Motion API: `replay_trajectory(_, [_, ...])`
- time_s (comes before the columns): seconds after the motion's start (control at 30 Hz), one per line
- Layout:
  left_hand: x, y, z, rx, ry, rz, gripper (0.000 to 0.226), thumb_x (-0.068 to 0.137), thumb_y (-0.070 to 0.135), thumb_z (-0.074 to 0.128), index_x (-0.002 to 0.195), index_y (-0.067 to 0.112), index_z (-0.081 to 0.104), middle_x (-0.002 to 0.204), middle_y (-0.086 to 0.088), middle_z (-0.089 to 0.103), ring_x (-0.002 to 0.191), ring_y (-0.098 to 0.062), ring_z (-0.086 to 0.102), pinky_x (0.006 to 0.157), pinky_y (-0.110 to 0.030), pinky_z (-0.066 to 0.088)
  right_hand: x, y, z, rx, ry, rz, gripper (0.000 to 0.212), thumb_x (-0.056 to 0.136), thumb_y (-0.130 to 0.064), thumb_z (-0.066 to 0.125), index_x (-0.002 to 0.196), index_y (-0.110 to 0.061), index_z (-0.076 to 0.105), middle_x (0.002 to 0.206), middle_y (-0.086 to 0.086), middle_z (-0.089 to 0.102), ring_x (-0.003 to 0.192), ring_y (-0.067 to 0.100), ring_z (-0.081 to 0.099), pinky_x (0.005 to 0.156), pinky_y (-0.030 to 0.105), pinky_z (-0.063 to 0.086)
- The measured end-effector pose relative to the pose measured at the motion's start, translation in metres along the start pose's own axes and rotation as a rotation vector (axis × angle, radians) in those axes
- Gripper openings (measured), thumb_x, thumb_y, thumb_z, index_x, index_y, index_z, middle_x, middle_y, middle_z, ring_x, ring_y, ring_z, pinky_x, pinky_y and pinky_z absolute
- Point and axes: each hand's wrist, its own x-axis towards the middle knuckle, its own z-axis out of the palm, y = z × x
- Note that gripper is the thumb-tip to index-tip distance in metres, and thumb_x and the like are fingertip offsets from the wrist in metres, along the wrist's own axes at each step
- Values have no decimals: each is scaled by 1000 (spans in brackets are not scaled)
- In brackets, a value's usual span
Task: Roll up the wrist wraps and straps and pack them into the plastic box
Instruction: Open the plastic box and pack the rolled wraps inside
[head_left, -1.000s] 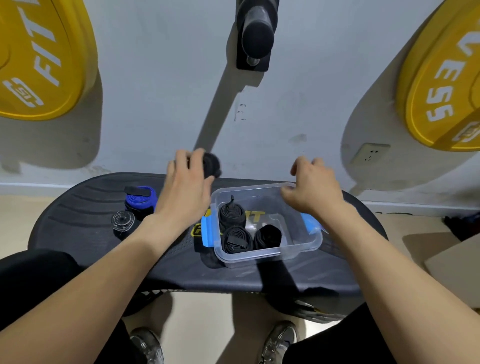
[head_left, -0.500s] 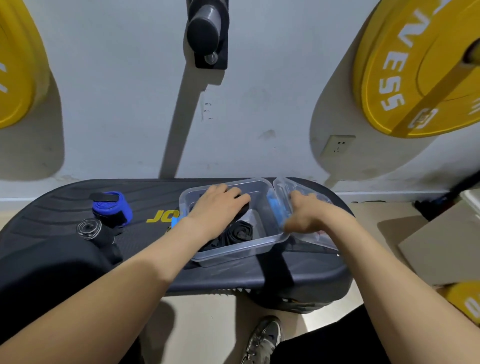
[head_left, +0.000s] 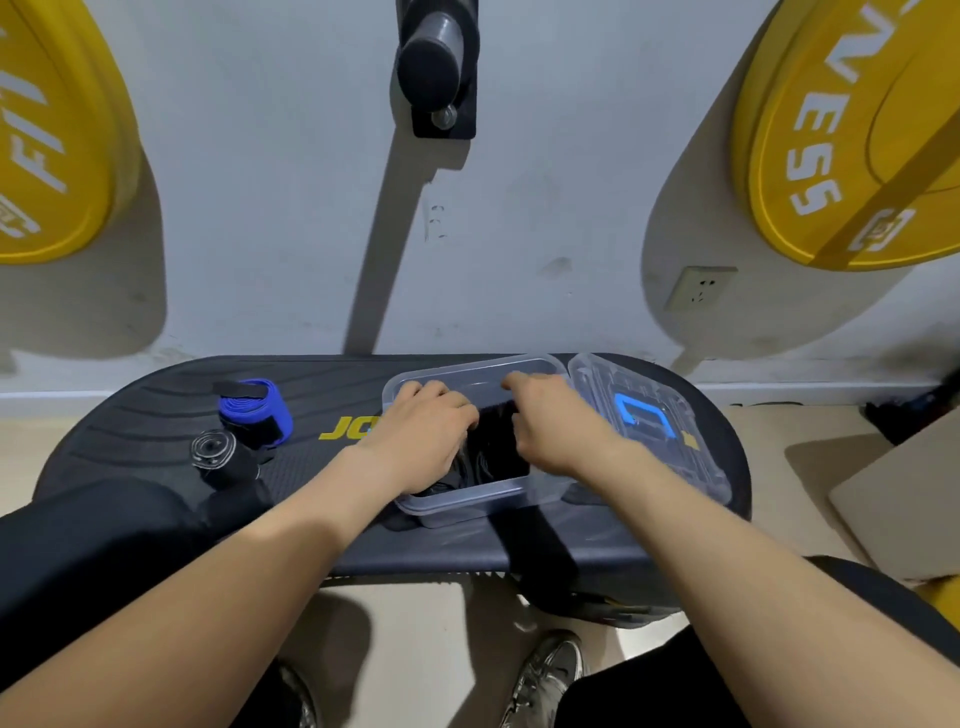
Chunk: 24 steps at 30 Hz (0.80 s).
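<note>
The black step board carries all the items, and the plastic box sits on it directly under both hands. One second ago the left hand held a black roll in the air, outboard of the box on its left side. That hand is now inside the box with its knuckles up and its fingers curled down over the black rolls. The right hand, which was at the box's far right rim and then on the clear lid, has also moved into the box. Its forefinger reaches toward the far wall and its other fingers are bent onto the same rolls. The fingertips of both hands are hidden by the fabric, so it cannot be determined whether either hand grasps a roll or only presses on it. The lid lies flat just outboard of the right hand, touching the box's right wall. Assessment: the carried roll has been delivered and both hands are seating the contents. Two items remain well outboard of the left hand: a blue wrap roll and, nearer the person, a dark roll. Packing is therefore incomplete.
</note>
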Motion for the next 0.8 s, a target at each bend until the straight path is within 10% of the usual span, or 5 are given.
replay_trajectory(0.3, [-62,-29,-7,-147,127,-426,21,101,15,50,122,15,50,118,-6,49,102,-30,49,82,-40,47,37,-29,19,-59,-123,255,44,102,-6,55,143,6,44,148,27,41,137,44,47,109,45,46])
replay_trajectory(0.53, [-98,-67,1,-29,-166,-832,42,99,35,59,129,11,43,133,-15,47,118,-42,53,84,-47,49,55,-31,37,-137,-140,322,63,99,-39,67,146,-3,46,149,27,42,136,48,45,111,50,44])
replay_trajectory(0.73, [-117,-79,28,-23,-453,-756,51,99,6,57,147,8,40,140,-12,47,129,-45,55,99,-49,54,67,-28,46,-22,-174,392,88,94,-48,76,151,-3,28,148,25,52,135,45,54,107,48,49])
replay_trajectory(0.8, [-119,-80,34,57,-441,-642,44,99,-1,52,141,8,45,138,-12,55,128,-37,57,77,-30,46,69,-28,47,-48,-155,405,86,91,-44,78,149,-2,30,145,22,54,136,45,52,109,47,46])
